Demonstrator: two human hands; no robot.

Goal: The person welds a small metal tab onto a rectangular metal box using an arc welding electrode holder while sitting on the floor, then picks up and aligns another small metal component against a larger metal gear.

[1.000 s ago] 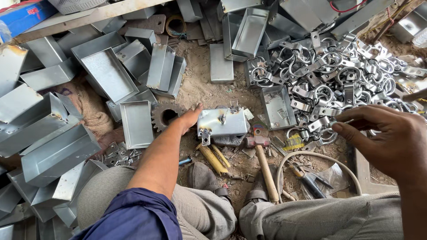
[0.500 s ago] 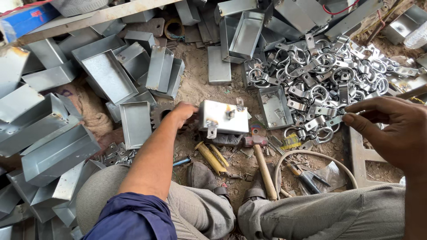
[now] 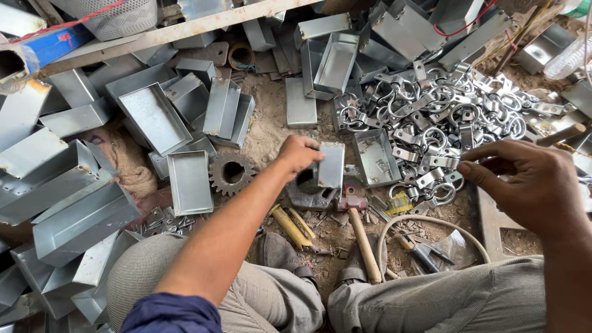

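Gripping the metal box (image 3: 330, 165), your left hand (image 3: 298, 154) has tipped it upright; your right hand (image 3: 530, 185) pinches, contents unclear.

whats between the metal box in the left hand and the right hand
In the head view, an open metal tray lies just right of the held metal box, then loose metal clamps on the dirt, up to the right hand.

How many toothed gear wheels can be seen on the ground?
1. The gear wheel lies flat on the dirt, between a shallow metal tray and the left hand. Others may be hidden under the metal boxes.
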